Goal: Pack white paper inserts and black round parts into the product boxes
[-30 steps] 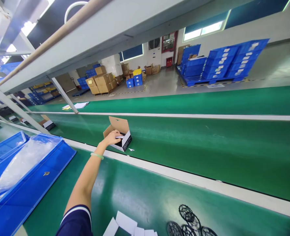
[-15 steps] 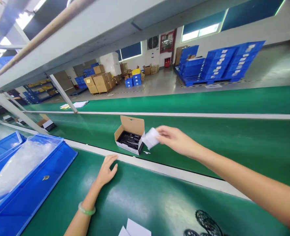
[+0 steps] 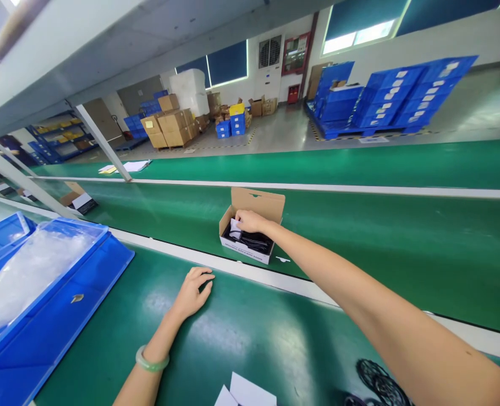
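Observation:
An open cardboard box (image 3: 248, 253) with a white printed front stands on the green conveyor belt (image 3: 360, 242), its brown lid tipped back. Black cables (image 3: 256, 241) lie inside it. My right hand (image 3: 250, 221) reaches into the left part of the box, fingers closed on a small white packet (image 3: 235, 228), which my fingers partly cover. On the near green bench surface rests my left hand (image 3: 194, 292), holding nothing, fingers apart, close to the white rail in front of the box. A pale green bangle is on the left wrist.
Blue bins (image 3: 84, 316) with clear plastic bags stand at left. White folded cards (image 3: 250, 392) and coiled black cables (image 3: 381, 380) lie at the near edge. Another open box (image 3: 80, 200) sits farther left on the belt. A shelf (image 3: 148, 51) hangs overhead.
My right hand has carried the white packet left from beside the box to inside it. The box appears farther right in view as the camera shifted. My left hand stays on the bench.

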Action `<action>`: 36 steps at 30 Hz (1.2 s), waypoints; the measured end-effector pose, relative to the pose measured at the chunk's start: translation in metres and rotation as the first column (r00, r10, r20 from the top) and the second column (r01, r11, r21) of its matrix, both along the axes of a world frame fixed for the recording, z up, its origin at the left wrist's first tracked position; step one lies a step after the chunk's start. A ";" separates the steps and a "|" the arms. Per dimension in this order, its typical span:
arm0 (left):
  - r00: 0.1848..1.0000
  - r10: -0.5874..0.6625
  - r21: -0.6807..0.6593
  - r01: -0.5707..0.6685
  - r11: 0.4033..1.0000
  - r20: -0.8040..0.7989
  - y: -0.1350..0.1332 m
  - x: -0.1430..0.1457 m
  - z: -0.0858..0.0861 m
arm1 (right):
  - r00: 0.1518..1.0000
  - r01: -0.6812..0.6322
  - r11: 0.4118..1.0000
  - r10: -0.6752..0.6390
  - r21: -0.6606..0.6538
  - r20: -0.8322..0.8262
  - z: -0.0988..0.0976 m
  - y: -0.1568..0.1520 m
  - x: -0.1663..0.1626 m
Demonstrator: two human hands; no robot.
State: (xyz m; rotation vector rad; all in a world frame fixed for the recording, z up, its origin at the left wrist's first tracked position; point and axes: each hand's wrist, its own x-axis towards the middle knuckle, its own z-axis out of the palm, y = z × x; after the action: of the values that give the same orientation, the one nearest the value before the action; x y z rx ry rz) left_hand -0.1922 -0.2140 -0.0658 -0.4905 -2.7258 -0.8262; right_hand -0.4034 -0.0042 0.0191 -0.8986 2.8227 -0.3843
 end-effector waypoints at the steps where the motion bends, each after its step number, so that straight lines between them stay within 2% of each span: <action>1: 1.000 0.003 -0.002 -0.003 1.000 0.001 0.000 0.000 0.000 | 1.000 0.008 1.000 -0.009 0.024 0.006 -0.002 0.003 0.000; 5: 1.000 0.011 -0.014 -0.011 1.000 0.014 -0.002 -0.003 -0.002 | 0.995 0.044 0.993 -0.034 0.110 -0.090 -0.007 0.008 0.011; 8: 1.000 0.013 -0.008 -0.012 1.000 0.021 0.001 -0.001 0.002 | 0.984 0.007 0.987 0.021 0.158 -0.174 -0.007 0.014 0.022; 10: 0.999 -0.004 0.024 0.003 1.000 0.049 0.010 0.010 0.012 | 0.982 -0.034 0.982 0.068 0.187 -0.179 -0.003 0.023 0.031; 12: 0.982 -0.111 0.047 0.105 0.993 0.151 0.027 0.028 0.028 | 0.979 -0.062 0.978 0.098 0.198 -0.179 0.007 0.040 0.043; 13: 0.953 -0.198 0.050 0.191 0.980 0.230 0.038 0.040 0.038 | 0.977 -0.069 0.978 0.106 0.197 -0.185 0.013 0.051 0.052; 16: 0.777 -0.417 0.018 0.465 0.885 0.471 0.070 0.074 0.064 | 0.963 -0.127 0.983 0.155 0.135 -0.221 0.030 0.099 0.093; 18: 0.723 -0.439 -0.072 0.555 0.828 0.533 0.087 0.092 0.071 | 0.948 -0.226 0.974 0.225 0.020 -0.225 0.034 0.141 0.130; 20: 0.752 -0.406 -0.203 0.570 0.797 0.519 0.098 0.104 0.068 | 0.946 -0.285 0.951 0.258 -0.122 -0.197 0.027 0.188 0.172; 22: 0.798 -0.367 -0.299 0.541 0.786 0.479 0.105 0.110 0.060 | 0.964 -0.245 0.948 0.216 -0.205 -0.155 0.011 0.234 0.213; 24: 0.823 -0.333 -0.311 0.500 0.808 0.459 0.107 0.111 0.054 | 0.986 -0.143 0.963 0.119 -0.230 -0.117 -0.010 0.270 0.252; 27: 0.854 -0.279 -0.210 0.399 0.892 0.439 0.106 0.110 0.058 | 0.999 0.011 0.980 -0.019 -0.201 -0.037 -0.037 0.301 0.300; 29: 0.884 -0.207 -0.112 0.276 0.955 0.419 0.105 0.110 0.068 | 0.997 0.078 0.981 -0.076 -0.176 0.017 -0.048 0.307 0.324; 31: 0.903 -0.135 0.030 0.134 0.990 0.408 0.104 0.116 0.079 | 0.992 0.120 0.977 -0.114 -0.174 0.045 -0.056 0.305 0.341; 33: 0.898 -0.122 0.246 0.017 0.969 0.422 0.107 0.127 0.085 | 0.988 0.154 0.968 -0.148 -0.198 0.044 -0.064 0.301 0.351; 34: 0.894 -0.134 0.363 -0.033 0.931 0.427 0.111 0.135 0.086 | 0.985 0.172 0.961 -0.169 -0.217 0.033 -0.068 0.300 0.354; 36: 0.889 -0.163 0.567 -0.124 0.814 0.429 0.126 0.153 0.082 | 0.972 0.221 0.939 -0.233 -0.263 -0.012 -0.073 0.299 0.360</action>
State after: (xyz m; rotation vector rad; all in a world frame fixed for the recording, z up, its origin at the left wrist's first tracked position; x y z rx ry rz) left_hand -0.0390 -0.0877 0.0166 -0.1964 -2.6239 -1.9161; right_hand -0.0432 0.2949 -0.0539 -0.6261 2.9716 -0.7909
